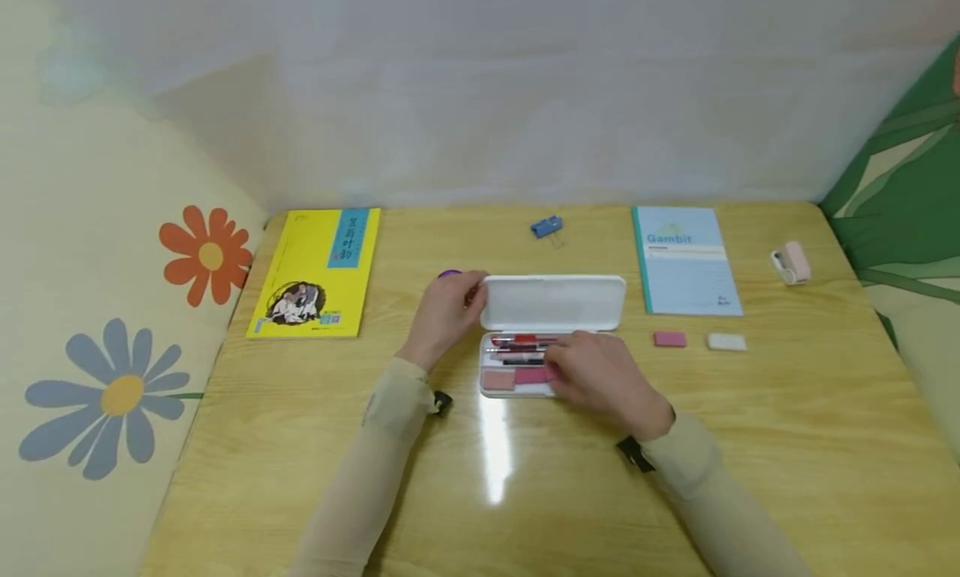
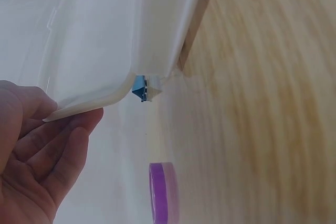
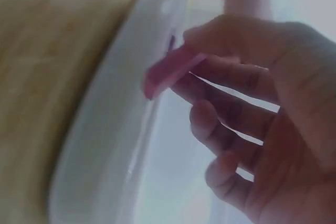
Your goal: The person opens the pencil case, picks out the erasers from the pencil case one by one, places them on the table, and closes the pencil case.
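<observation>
A white pencil case (image 1: 551, 303) lies with its lid raised. My left hand (image 1: 447, 310) pinches the lid's left edge; in the left wrist view its thumb and fingers clasp the lid's corner (image 2: 100, 100). Over the right half of the tray my right hand (image 1: 596, 373) pinches a dark pink eraser (image 3: 170, 72) between thumb and index finger, the other fingers loosely bent. Several pens (image 1: 517, 349) lie along the back of the tray. A pale pink eraser (image 1: 498, 381) sits at its front left. My right hand hides the tray's right end.
Behind my left hand is a purple tape roll (image 2: 159, 192). A blue binder clip (image 1: 547, 226) lies behind the case. A yellow book (image 1: 315, 273) is at left. Rightward are a light blue notebook (image 1: 688, 264), a pink eraser (image 1: 670, 339), a white eraser (image 1: 727, 342) and a pink-and-white gadget (image 1: 792, 263).
</observation>
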A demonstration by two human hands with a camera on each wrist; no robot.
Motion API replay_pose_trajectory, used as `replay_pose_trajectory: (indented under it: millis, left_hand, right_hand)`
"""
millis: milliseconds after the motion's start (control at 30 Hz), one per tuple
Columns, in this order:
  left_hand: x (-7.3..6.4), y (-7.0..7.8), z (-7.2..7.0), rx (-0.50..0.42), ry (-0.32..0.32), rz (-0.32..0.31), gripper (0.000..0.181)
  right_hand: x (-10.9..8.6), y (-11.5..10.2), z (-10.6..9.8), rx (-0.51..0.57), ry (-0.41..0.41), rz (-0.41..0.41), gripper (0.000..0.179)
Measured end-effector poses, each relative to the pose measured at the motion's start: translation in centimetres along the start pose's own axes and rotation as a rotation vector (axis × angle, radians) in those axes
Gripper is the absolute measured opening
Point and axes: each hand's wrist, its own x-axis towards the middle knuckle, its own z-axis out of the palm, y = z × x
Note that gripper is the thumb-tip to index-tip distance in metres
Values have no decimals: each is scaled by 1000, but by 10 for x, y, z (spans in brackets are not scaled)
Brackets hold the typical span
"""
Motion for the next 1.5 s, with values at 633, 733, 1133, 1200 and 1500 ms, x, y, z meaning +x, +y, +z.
replay_pose_trajectory:
  millis: [633,733,1133,1200,1500]
  left_hand:
    - [3,-2,9,-47,22,8,19]
    - [3,-2,10,-50,21,8,19]
    - [4,-7,12,-62,60,33,18]
    - [5,-7,13,-68,65,43,17]
    - [5,-5,10,-66,45,31,18]
  right_hand:
    - [-64,92,-34,164,53,267,16]
    - [-75,100,-26,153,7,303,16]
    - [-92,114,-5,151,9,292,13]
    - [-92,115,-6,148,-10,298,11]
    - [-90,112,-6,127,-48,323,8]
